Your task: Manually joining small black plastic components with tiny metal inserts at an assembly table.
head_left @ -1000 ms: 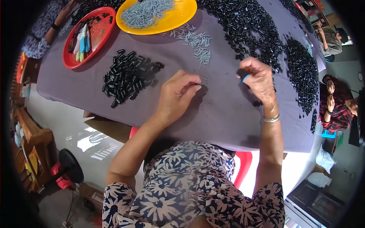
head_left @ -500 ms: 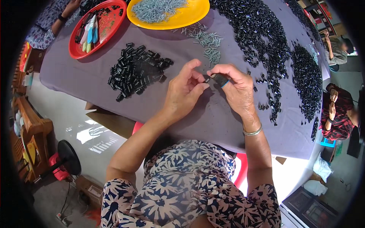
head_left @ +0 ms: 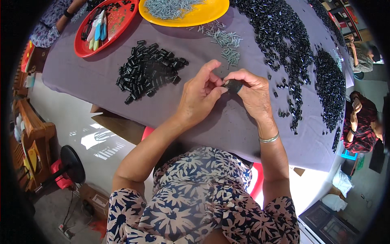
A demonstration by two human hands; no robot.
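My left hand is closed in a pinch, thumb against fingers, on a small black piece that is mostly hidden by the fingertips. Its index finger stands raised. My right hand meets it from the other side, index finger curled toward the thumb; whatever lies in this pinch is too small to make out. A dark cover appears to sit on the right thumb. Left of the hands lies a pile of small black parts. Just beyond the fingers are loose grey screws.
A yellow tray heaped with screws stands at the far side, beside a red tray holding coloured-handled tools. Large spreads of black parts cover the right of the grey cloth. Other people sit around the table.
My hands have drawn together, and the left fingertips now touch the dark cover at the right thumb. The small black piece shows less than before. The view has shifted slightly.
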